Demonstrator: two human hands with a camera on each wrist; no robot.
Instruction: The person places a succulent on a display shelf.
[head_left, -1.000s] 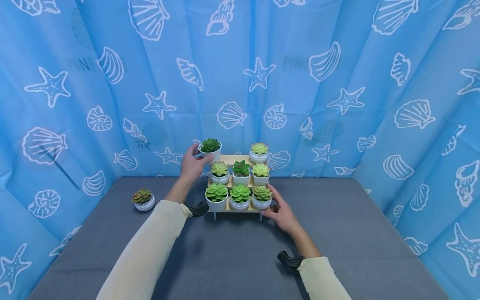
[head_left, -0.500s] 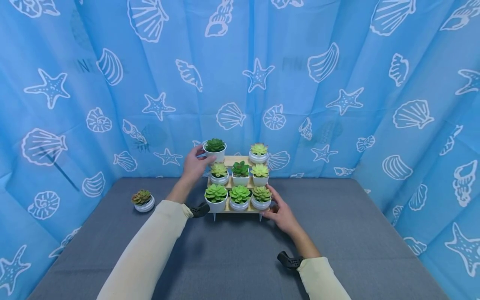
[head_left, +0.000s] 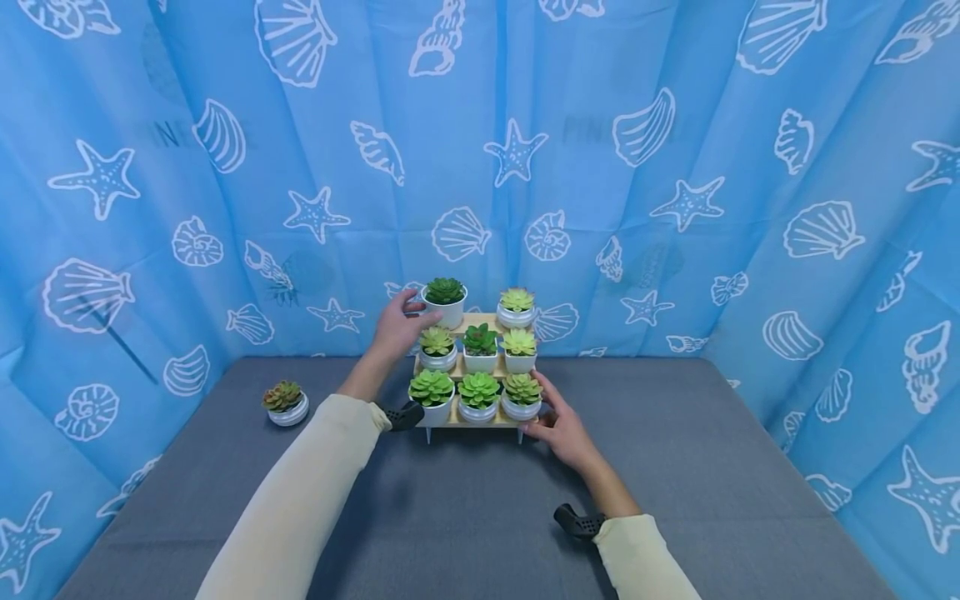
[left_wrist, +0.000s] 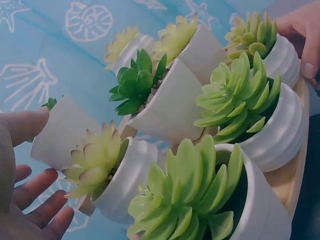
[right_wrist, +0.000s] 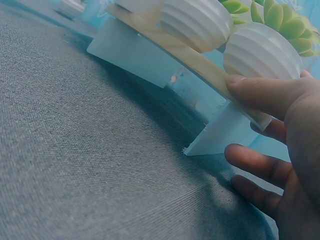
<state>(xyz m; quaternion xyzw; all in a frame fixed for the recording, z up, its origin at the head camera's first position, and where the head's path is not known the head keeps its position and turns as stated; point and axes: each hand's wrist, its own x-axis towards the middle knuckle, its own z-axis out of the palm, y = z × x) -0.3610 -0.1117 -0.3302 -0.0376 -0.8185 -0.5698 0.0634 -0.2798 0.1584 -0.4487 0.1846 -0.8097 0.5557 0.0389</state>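
A three-tier wooden plant stand (head_left: 487, 422) bears several small succulents in white pots. My left hand (head_left: 396, 327) is at the dark green succulent's pot (head_left: 446, 313) at the left of the top tier. In the left wrist view the thumb overlaps the pot's side, and the spread fingers (left_wrist: 37, 192) lie beside its base, not wrapped round it. My right hand (head_left: 566, 429) holds the right end of the bottom tier. Its thumb (right_wrist: 245, 85) lies on the board's edge with a finger underneath; the other fingers hang loose.
A reddish-green succulent in a ribbed white pot (head_left: 287, 405) stands alone on the grey cloth (head_left: 465, 517) at left. A pale green succulent (head_left: 516, 308) occupies the top tier's right end. Behind hangs a blue shell-print curtain (head_left: 517, 208).
My left hand has moved right along the top tier, and the dark green succulent has shifted right with it. The right hand stays at the stand's right end.
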